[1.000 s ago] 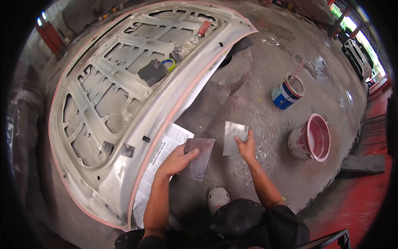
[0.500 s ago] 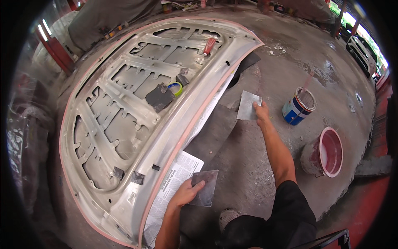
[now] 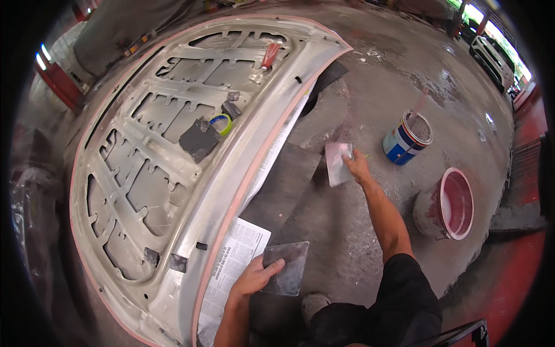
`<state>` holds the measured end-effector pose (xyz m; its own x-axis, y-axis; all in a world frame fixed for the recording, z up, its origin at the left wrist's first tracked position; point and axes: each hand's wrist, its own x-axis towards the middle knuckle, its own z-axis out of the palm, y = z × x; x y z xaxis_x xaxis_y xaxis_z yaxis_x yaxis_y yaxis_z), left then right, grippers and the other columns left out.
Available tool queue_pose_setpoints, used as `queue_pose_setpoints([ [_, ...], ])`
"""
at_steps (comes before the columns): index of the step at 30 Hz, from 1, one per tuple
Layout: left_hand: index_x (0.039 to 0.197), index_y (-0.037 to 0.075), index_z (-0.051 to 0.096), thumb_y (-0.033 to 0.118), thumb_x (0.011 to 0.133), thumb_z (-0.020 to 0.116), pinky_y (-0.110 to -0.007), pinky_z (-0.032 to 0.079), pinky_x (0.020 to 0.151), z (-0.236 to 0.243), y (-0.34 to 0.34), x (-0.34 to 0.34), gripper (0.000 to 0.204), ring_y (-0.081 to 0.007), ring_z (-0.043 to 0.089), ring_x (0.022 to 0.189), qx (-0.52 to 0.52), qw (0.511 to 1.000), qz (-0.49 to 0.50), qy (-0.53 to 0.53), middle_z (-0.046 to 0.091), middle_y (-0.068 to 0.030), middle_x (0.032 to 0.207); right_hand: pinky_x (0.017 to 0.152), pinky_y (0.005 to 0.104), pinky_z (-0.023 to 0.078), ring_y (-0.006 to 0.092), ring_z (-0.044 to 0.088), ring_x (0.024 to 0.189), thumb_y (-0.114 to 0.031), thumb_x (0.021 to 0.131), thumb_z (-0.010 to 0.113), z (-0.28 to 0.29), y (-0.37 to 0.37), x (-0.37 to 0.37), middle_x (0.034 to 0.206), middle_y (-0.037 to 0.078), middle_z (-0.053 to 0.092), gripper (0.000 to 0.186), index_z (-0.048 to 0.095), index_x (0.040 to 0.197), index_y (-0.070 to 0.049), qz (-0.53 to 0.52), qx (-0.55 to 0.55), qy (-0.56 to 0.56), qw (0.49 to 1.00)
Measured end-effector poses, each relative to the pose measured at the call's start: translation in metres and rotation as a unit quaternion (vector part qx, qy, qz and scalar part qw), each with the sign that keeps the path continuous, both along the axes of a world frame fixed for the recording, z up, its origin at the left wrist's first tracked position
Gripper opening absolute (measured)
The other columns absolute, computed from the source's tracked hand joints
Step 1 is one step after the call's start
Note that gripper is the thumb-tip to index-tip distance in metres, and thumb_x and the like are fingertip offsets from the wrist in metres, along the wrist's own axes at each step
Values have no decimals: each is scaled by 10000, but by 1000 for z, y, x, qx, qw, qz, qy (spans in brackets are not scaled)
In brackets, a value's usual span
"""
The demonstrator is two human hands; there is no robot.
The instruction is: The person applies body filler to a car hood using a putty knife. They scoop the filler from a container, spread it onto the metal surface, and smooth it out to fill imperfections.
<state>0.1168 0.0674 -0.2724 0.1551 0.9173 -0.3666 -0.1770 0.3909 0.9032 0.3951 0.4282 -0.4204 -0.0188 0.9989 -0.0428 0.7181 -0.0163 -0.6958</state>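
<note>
My left hand [image 3: 258,274] grips a grey rectangular plate [image 3: 287,269] low in the head view, beside newspaper [image 3: 222,277] lying along the hood's edge. My right hand [image 3: 355,166] is closed on a thin, shiny, pinkish-silver plate [image 3: 336,159], held out over the floor near a blue and white can [image 3: 399,150] with a stick standing in it. A large silver hood panel [image 3: 147,150], its inner ribs up and pink tape along its rim, fills the left. Grey pads [image 3: 195,141], a green tape roll [image 3: 225,130] and a red tube [image 3: 270,55] lie on it.
A pink-stained bucket [image 3: 428,214] stands at the right on the concrete floor [image 3: 439,260]. Grey sheeting [image 3: 289,185] lies beside the hood. A vehicle [image 3: 488,63] is at the far right, and a red post [image 3: 58,84] at the back left. A pale shoe [image 3: 315,303] shows below me.
My right hand reached forward to the can's left, then dropped back slightly, tilting its plate. My left hand has come lower with its plate. The view has shifted a little.
</note>
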Motion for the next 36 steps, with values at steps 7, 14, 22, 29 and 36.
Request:
queue_pose_setpoints([
  [7,1250,-33,561,182,963,586,-303,435,943,10,7,6,360,-141,562,1048,21,998,-4,-52,628,-57,1168,936,361,446,262,608,1057,-224,889,648,4,-111,92,1157,161,642,446,556,1237,39,-42,54,34,997],
  [14,1176,9,627,233,927,620,-301,462,876,9,7,19,335,-139,592,970,61,996,-61,35,682,-70,1052,954,312,413,193,569,1066,-51,847,552,12,-278,85,1143,83,617,406,535,1246,23,-186,-191,379,886],
  [22,1043,11,649,229,889,567,-456,514,707,98,-30,-11,279,-383,645,804,155,821,-358,416,672,-194,968,987,354,429,230,569,1111,9,829,600,117,-243,-32,1208,131,583,508,443,1311,28,22,-128,512,849],
  [29,1097,71,632,147,890,583,-426,526,645,217,-145,-15,226,-340,660,763,97,863,-216,447,679,-130,913,583,309,604,210,688,883,-174,955,583,164,-253,-138,1152,134,624,403,453,1288,12,157,-286,499,803],
  [36,1137,87,636,122,857,633,-428,516,659,206,-189,-35,282,-350,654,773,1,815,31,579,687,-122,932,553,296,589,196,666,838,-100,946,561,144,-268,-211,1141,134,592,409,372,1300,-20,177,-218,505,816],
])
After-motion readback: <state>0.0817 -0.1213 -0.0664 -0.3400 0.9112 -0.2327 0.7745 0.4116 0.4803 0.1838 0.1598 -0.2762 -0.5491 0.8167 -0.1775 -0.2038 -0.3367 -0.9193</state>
